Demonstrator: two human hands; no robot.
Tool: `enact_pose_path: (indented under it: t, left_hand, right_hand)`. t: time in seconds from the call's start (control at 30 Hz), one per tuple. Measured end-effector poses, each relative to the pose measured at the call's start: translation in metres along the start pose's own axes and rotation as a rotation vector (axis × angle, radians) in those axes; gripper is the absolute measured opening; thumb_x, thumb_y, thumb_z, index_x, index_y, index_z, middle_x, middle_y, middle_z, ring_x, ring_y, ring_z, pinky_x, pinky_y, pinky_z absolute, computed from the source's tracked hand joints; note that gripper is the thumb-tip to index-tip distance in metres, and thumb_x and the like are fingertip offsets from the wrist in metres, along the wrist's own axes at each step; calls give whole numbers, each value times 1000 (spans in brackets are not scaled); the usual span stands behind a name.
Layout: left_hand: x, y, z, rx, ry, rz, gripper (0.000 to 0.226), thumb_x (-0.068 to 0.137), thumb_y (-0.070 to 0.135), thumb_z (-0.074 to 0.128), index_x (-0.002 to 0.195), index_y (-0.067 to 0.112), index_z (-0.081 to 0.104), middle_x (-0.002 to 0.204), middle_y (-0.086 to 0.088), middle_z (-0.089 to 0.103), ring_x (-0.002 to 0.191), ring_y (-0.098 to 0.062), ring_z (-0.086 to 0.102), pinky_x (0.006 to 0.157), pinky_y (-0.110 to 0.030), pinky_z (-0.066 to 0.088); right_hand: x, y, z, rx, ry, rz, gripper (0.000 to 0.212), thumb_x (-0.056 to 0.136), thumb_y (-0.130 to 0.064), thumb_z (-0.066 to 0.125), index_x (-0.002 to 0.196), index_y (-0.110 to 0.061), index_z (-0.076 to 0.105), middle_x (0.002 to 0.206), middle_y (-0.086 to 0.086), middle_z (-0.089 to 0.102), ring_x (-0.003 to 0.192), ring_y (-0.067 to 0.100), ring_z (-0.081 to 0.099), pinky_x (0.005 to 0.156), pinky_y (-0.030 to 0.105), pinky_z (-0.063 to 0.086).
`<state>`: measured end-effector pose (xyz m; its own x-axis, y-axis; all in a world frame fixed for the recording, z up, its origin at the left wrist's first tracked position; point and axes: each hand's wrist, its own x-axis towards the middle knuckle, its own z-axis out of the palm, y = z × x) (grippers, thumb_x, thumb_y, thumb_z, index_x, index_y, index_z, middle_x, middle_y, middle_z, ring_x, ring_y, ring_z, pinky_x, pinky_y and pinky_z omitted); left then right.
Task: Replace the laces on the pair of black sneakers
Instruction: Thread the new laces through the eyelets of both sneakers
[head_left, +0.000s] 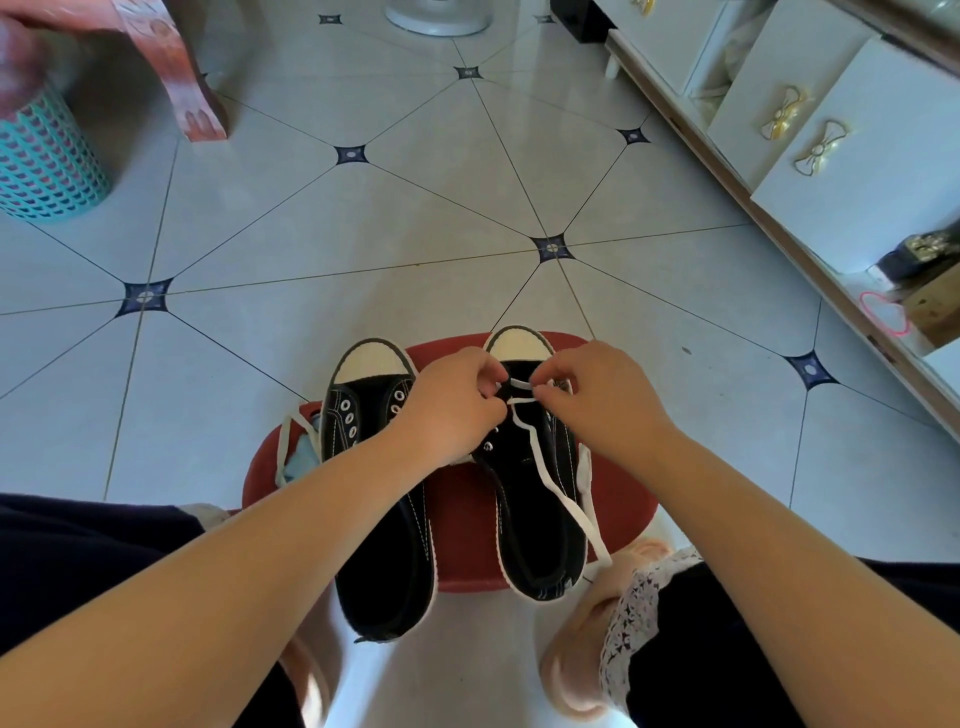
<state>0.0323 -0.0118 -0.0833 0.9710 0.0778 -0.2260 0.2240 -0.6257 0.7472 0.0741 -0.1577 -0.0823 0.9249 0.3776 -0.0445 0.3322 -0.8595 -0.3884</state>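
Closest to the person, dark clothing covers both knees, with a white lace trim (636, 608) at the right hem and pink slippers (566, 670) on the feet below. Both bare forearms reach forward over a low red stool (462, 525), where the pair of black sneakers sits side by side, white toe caps pointing away. The left sneaker (379, 525) has bare eyelets and its heel hangs over the stool's near edge. The right sneaker (530, 525) is the one being worked on. The left hand (452, 400) is curled tight, its thumb and fingers pinching an end of the white lace (550, 478) at the front eyelets. The right hand (597, 395) is curled too, pinching the same lace just beside it. The rest of that lace trails back over the shoe's open top and off the stool's near right edge. A second lace (288, 441) loops at the stool's left edge, beside something pale blue that I can't identify. Beyond lies a pale tiled floor (415, 208) with dark diamond insets. Farther off stand a teal basket (47, 161) on the left, a reddish wooden leg (192, 88) beside it, and a white cabinet (883, 171) with gold bow handles (821, 148) along the right.
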Motion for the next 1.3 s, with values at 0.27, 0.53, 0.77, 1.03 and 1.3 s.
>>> enact_pose_path:
  t: [0.27, 0.53, 0.77, 1.03, 1.3]
  left_hand:
    - [0, -4, 3, 45, 13, 47, 35, 80, 4, 55, 114, 14, 55, 100, 3, 54, 91, -13, 49, 77, -20, 35]
    - [0, -10, 2, -37, 15, 21, 34, 80, 4, 55, 112, 15, 54, 98, 5, 55, 83, -12, 49, 72, -19, 41]
    - [1, -3, 6, -50, 37, 52, 40, 78, 2, 56, 116, 11, 51, 101, -1, 57, 85, -14, 49, 72, -26, 42]
    - [2, -8, 4, -41, 36, 15, 36, 79, 3, 56, 113, 12, 51, 101, 2, 55, 87, -13, 48, 74, -22, 37]
    - [2, -7, 6, -39, 38, 42, 38, 79, 4, 57, 116, 13, 52, 104, 4, 54, 86, -12, 47, 75, -21, 36]
  right_hand:
    - [4, -10, 5, -155, -51, -107, 22, 84, -27, 53, 70, -17, 66, 75, 3, 52, 71, 20, 52, 58, 33, 44]
    - [3, 8, -16, 142, -32, 162, 27, 79, -7, 55, 100, -22, 62, 104, -1, 61, 94, 15, 56, 72, 22, 38]
    - [1, -15, 7, -199, -13, -159, 32, 85, -30, 56, 115, -20, 57, 99, 1, 65, 95, 22, 56, 79, 32, 40]
    - [8, -1, -18, -59, 294, 87, 18, 86, -25, 49, 83, -18, 65, 83, 2, 64, 80, 22, 55, 64, 27, 36]
    - [8, 5, -11, -11, 119, -16, 35, 76, -16, 58, 110, -23, 65, 114, 4, 60, 111, 24, 49, 94, 36, 41]
